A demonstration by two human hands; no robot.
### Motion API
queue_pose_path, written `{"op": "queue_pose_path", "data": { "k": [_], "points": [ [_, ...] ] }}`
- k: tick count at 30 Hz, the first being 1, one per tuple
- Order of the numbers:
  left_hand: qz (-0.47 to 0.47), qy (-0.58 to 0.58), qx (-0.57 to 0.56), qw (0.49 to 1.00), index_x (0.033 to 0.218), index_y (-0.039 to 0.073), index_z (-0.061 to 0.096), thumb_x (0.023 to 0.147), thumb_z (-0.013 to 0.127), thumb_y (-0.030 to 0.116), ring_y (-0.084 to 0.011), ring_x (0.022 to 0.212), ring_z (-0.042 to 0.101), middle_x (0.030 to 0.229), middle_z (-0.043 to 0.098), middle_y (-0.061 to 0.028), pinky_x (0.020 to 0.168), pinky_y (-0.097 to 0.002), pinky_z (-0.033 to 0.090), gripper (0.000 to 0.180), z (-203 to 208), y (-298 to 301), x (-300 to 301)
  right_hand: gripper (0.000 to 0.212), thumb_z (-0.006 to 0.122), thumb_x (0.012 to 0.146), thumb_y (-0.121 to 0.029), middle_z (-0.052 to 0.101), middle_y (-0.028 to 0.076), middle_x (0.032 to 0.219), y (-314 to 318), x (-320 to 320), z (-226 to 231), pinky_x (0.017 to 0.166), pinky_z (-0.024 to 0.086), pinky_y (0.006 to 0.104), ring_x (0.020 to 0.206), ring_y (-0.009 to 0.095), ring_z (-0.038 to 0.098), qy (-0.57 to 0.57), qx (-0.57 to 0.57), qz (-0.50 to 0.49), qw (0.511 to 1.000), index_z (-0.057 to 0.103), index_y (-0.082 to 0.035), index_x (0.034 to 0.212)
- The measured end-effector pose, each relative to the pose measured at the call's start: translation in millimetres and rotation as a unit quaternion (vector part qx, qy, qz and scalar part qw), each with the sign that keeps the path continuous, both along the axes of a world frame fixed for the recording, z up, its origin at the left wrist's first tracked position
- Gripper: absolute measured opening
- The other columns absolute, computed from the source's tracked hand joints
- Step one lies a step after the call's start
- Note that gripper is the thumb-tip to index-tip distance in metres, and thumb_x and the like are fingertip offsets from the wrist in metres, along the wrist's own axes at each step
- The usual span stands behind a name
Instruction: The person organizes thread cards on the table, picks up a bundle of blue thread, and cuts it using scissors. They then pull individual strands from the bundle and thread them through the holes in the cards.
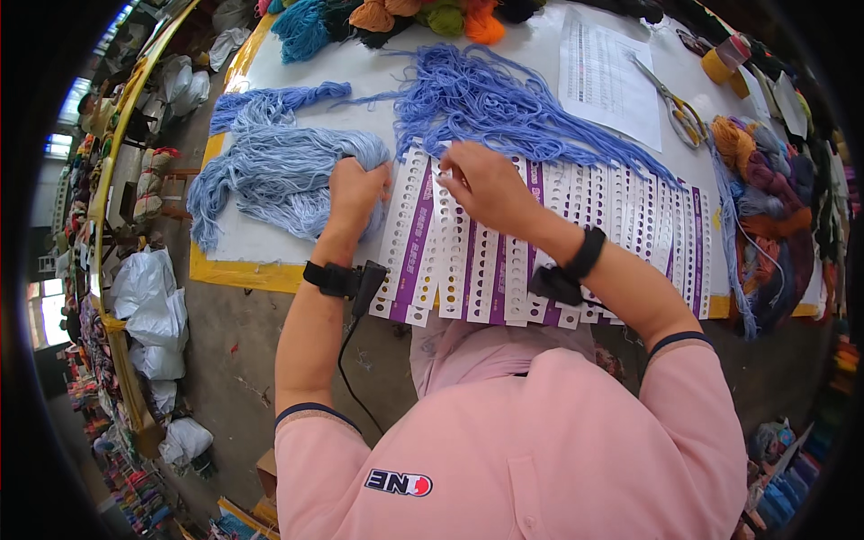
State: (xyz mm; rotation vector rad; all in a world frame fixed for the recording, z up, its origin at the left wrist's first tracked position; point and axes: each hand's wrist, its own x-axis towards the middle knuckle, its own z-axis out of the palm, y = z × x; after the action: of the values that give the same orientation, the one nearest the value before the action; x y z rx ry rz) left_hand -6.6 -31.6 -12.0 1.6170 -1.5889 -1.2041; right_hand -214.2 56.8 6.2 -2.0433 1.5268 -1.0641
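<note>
My left hand (357,191) is closed in a fist at the right end of a light blue yarn bundle (279,171), its fingers around some strands. My right hand (486,186) hovers over the upper ends of long white-and-purple punched cards (481,270), thumb and fingers drawn together; what they pinch, if anything, is too small to make out. Those cards lie side by side along the near table edge, with rows of round holes down them. Just beyond sits a loose heap of darker blue yarn (486,99), its strands trailing right over the card tops.
Scissors (675,108) with yellow handles lie at the right beside a printed sheet (607,81). Multicoloured yarn skeins (765,180) hang over the right edge; more skeins (387,16) line the far side. Yellow tape borders the white table (270,255). White bags (148,301) stand left.
</note>
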Motion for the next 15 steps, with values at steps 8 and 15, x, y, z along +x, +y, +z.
{"op": "queue_pose_path", "data": {
  "k": [8,15],
  "points": [
    [-0.048,0.082,0.077,0.992,0.063,-0.003,0.063,0.078,0.069,0.009,-0.0125,0.047,0.051,0.057,0.057,-0.0049,0.045,-0.0274,0.037,0.02,10.7,1.0,9.7,0.009,0.063,0.084,-0.012,0.064,0.013,0.083,-30.6,-4.1,-18.2,0.066,0.048,0.0431,0.075,0.032,0.064,0.042,0.024,-0.018,0.999,0.059,-0.004,0.086],
    [-0.056,0.016,0.067,0.996,0.059,-0.003,0.062,0.075,0.07,0.009,-0.0129,0.047,0.051,0.055,0.057,-0.0058,0.046,-0.0278,0.037,0.021,5.7,-2.5,13.8,0.012,0.055,0.091,-0.013,0.061,0.012,0.08,35.3,30.2,45.9,0.071,0.047,0.0381,0.076,0.029,0.06,-0.042,0.208,0.347,0.913,0.06,-0.002,0.094]
  ]
}}
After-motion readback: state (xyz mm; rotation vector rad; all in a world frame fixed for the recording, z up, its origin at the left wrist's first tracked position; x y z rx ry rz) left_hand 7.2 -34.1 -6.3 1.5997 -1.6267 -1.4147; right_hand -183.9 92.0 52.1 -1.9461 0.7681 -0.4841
